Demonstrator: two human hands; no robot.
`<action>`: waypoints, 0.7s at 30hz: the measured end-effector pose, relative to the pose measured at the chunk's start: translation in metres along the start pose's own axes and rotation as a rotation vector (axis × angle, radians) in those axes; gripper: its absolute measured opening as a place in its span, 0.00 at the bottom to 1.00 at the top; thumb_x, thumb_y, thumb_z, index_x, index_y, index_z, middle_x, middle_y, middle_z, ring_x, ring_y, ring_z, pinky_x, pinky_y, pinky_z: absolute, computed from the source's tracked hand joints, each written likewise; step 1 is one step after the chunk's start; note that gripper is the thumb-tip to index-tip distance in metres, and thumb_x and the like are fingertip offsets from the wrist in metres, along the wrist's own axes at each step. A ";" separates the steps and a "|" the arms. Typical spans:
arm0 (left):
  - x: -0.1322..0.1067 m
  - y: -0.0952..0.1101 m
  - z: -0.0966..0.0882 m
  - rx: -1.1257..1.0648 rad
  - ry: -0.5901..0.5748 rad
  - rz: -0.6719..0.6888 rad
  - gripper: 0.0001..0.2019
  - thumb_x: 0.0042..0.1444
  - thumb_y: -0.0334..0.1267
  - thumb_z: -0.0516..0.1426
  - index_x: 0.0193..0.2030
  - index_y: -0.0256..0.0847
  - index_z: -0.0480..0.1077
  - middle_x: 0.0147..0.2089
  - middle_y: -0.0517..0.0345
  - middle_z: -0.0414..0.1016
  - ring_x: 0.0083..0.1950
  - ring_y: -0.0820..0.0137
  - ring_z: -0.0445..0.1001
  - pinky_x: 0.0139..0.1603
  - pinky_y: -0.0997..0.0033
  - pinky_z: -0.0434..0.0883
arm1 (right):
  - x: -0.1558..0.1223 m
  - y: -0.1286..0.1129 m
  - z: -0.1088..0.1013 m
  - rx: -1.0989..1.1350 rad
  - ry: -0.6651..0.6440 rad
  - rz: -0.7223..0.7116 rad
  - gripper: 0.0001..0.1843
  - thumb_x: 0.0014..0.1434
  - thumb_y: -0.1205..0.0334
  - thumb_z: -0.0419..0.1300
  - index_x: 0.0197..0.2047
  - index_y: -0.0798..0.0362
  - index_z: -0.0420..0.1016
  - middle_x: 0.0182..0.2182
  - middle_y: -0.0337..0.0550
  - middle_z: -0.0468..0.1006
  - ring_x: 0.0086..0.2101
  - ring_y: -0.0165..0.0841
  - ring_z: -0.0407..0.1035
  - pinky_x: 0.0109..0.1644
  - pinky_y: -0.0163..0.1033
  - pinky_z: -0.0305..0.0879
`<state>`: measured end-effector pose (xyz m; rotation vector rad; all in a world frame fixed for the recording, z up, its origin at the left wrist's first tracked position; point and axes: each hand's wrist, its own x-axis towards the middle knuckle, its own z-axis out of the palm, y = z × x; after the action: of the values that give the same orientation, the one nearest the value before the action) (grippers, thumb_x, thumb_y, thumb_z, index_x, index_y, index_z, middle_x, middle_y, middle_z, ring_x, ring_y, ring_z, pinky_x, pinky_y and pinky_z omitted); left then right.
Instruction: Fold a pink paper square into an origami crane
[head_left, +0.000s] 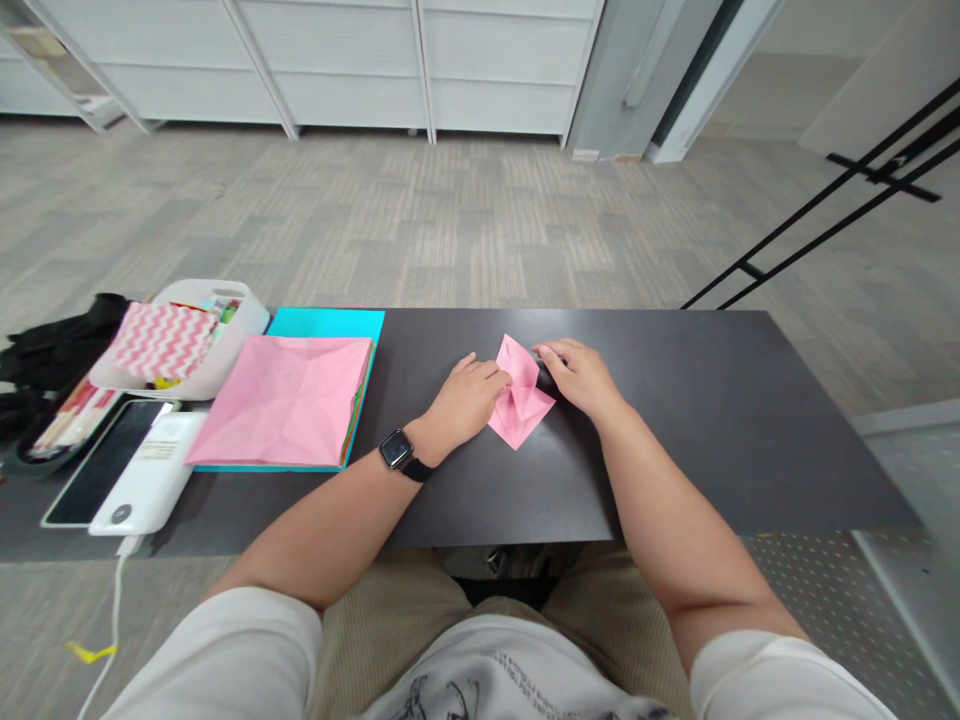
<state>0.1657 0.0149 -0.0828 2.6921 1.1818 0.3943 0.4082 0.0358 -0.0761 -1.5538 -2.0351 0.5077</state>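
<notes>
A piece of folded pink paper (523, 405) lies on the dark table, with a pointed top and flaps spread to the lower right and bottom. My left hand (469, 397), wearing a watch on the wrist, grips its left side, fingertips on the middle folds. At the upper right edge, my right hand (577, 372) has its fingers bent around the paper's side; the thumb and lower fingers are partly hidden. To the left, a larger creased pink sheet (289, 400) tops a stack of coloured paper on a blue folder (330, 322).
A white basket (244, 335) holds a pink zigzag-patterned item. Beside it are a black cloth (64, 345), a phone (97, 470) and a white power bank (150, 475) with a cable. The dark table (712, 420) ends close to my lap.
</notes>
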 end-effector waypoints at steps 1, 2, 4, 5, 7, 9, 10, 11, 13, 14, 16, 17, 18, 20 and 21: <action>0.000 0.000 0.000 -0.013 0.001 -0.003 0.14 0.76 0.33 0.50 0.51 0.42 0.79 0.48 0.53 0.79 0.54 0.62 0.78 0.75 0.47 0.65 | 0.000 -0.002 0.001 0.009 -0.014 0.008 0.21 0.76 0.53 0.52 0.47 0.47 0.88 0.49 0.47 0.88 0.52 0.43 0.80 0.59 0.48 0.72; 0.001 -0.001 -0.001 -0.031 0.000 -0.003 0.14 0.75 0.33 0.51 0.51 0.43 0.79 0.49 0.53 0.79 0.54 0.62 0.78 0.75 0.49 0.66 | -0.001 -0.005 0.002 0.016 -0.028 0.018 0.22 0.76 0.52 0.51 0.46 0.47 0.88 0.48 0.46 0.88 0.51 0.43 0.81 0.58 0.48 0.73; 0.000 -0.001 -0.003 -0.069 0.000 0.004 0.13 0.73 0.33 0.53 0.55 0.43 0.78 0.53 0.52 0.79 0.57 0.61 0.77 0.75 0.49 0.66 | -0.002 -0.009 0.002 0.031 -0.051 0.036 0.21 0.76 0.50 0.53 0.45 0.46 0.88 0.47 0.44 0.89 0.49 0.43 0.81 0.55 0.47 0.73; -0.001 0.000 -0.004 -0.079 -0.001 0.011 0.15 0.72 0.33 0.54 0.59 0.43 0.77 0.57 0.50 0.78 0.60 0.60 0.76 0.76 0.48 0.65 | -0.003 -0.010 0.002 0.041 -0.060 0.040 0.20 0.76 0.51 0.54 0.46 0.46 0.88 0.46 0.43 0.89 0.49 0.43 0.81 0.54 0.46 0.73; -0.004 0.001 -0.006 -0.076 -0.010 0.016 0.20 0.69 0.35 0.57 0.66 0.43 0.73 0.65 0.47 0.75 0.68 0.56 0.73 0.80 0.42 0.59 | -0.003 -0.013 0.002 0.066 -0.080 0.041 0.17 0.74 0.52 0.57 0.46 0.46 0.88 0.46 0.42 0.90 0.47 0.41 0.82 0.52 0.44 0.72; -0.007 0.002 -0.007 -0.063 -0.032 0.005 0.25 0.68 0.38 0.58 0.71 0.41 0.69 0.71 0.43 0.71 0.74 0.51 0.67 0.82 0.35 0.53 | -0.004 -0.013 0.002 0.091 -0.096 0.053 0.14 0.72 0.55 0.60 0.46 0.46 0.88 0.45 0.41 0.90 0.45 0.40 0.82 0.50 0.43 0.72; -0.008 0.002 -0.007 -0.061 -0.046 -0.003 0.27 0.67 0.39 0.58 0.73 0.40 0.67 0.74 0.42 0.69 0.76 0.49 0.65 0.83 0.33 0.51 | -0.004 -0.013 0.002 0.100 -0.101 0.062 0.12 0.71 0.57 0.61 0.45 0.46 0.88 0.44 0.40 0.90 0.44 0.39 0.82 0.50 0.43 0.72; -0.009 0.001 -0.007 -0.061 -0.057 -0.012 0.29 0.67 0.40 0.58 0.74 0.40 0.66 0.75 0.41 0.67 0.77 0.48 0.64 0.83 0.31 0.50 | -0.004 -0.013 0.002 0.107 -0.103 0.072 0.11 0.69 0.59 0.62 0.45 0.46 0.88 0.44 0.39 0.90 0.43 0.38 0.82 0.49 0.42 0.72; -0.009 0.001 -0.006 -0.057 -0.057 -0.034 0.30 0.67 0.41 0.58 0.75 0.39 0.65 0.78 0.39 0.64 0.79 0.47 0.61 0.83 0.31 0.50 | -0.003 -0.012 0.002 0.121 -0.101 0.091 0.10 0.67 0.63 0.63 0.45 0.45 0.88 0.43 0.39 0.90 0.42 0.38 0.82 0.49 0.42 0.73; -0.009 0.001 -0.006 -0.052 -0.049 -0.046 0.31 0.67 0.42 0.58 0.75 0.38 0.65 0.78 0.38 0.63 0.79 0.47 0.61 0.83 0.32 0.50 | -0.003 -0.012 0.002 0.126 -0.102 0.096 0.10 0.66 0.64 0.64 0.44 0.45 0.88 0.43 0.38 0.90 0.42 0.38 0.82 0.49 0.42 0.73; -0.009 0.000 -0.004 -0.036 -0.030 -0.068 0.31 0.66 0.44 0.59 0.74 0.38 0.65 0.78 0.36 0.63 0.79 0.47 0.62 0.83 0.33 0.51 | -0.003 -0.011 0.002 0.131 -0.106 0.104 0.11 0.66 0.65 0.63 0.44 0.45 0.88 0.42 0.38 0.90 0.41 0.37 0.82 0.49 0.42 0.73; -0.009 0.001 -0.004 -0.027 -0.027 -0.076 0.32 0.66 0.44 0.59 0.75 0.37 0.65 0.78 0.36 0.63 0.79 0.47 0.62 0.83 0.33 0.50 | -0.002 -0.011 0.003 0.130 -0.108 0.107 0.11 0.66 0.65 0.63 0.44 0.45 0.88 0.42 0.38 0.90 0.41 0.37 0.82 0.48 0.43 0.73; -0.010 0.001 -0.003 -0.019 -0.030 -0.082 0.32 0.66 0.45 0.58 0.75 0.37 0.65 0.78 0.36 0.64 0.79 0.47 0.63 0.83 0.33 0.50 | -0.002 -0.011 0.003 0.128 -0.110 0.109 0.11 0.66 0.65 0.63 0.44 0.45 0.88 0.42 0.38 0.90 0.41 0.38 0.82 0.49 0.43 0.73; -0.010 0.001 -0.002 -0.003 -0.047 -0.090 0.32 0.67 0.45 0.57 0.75 0.36 0.64 0.77 0.37 0.65 0.79 0.47 0.63 0.83 0.32 0.49 | -0.002 -0.011 0.003 0.119 -0.115 0.106 0.12 0.67 0.65 0.63 0.45 0.45 0.88 0.43 0.38 0.90 0.42 0.38 0.82 0.50 0.43 0.73; -0.010 0.002 -0.002 0.004 -0.056 -0.091 0.32 0.67 0.45 0.57 0.75 0.36 0.65 0.78 0.37 0.65 0.79 0.47 0.63 0.83 0.32 0.49 | -0.002 -0.011 0.003 0.115 -0.117 0.099 0.12 0.67 0.65 0.63 0.46 0.44 0.88 0.43 0.38 0.90 0.42 0.38 0.82 0.51 0.44 0.73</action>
<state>0.1597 0.0065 -0.0823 2.6226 1.2855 0.3019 0.3983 0.0306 -0.0729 -1.5943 -1.9837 0.7558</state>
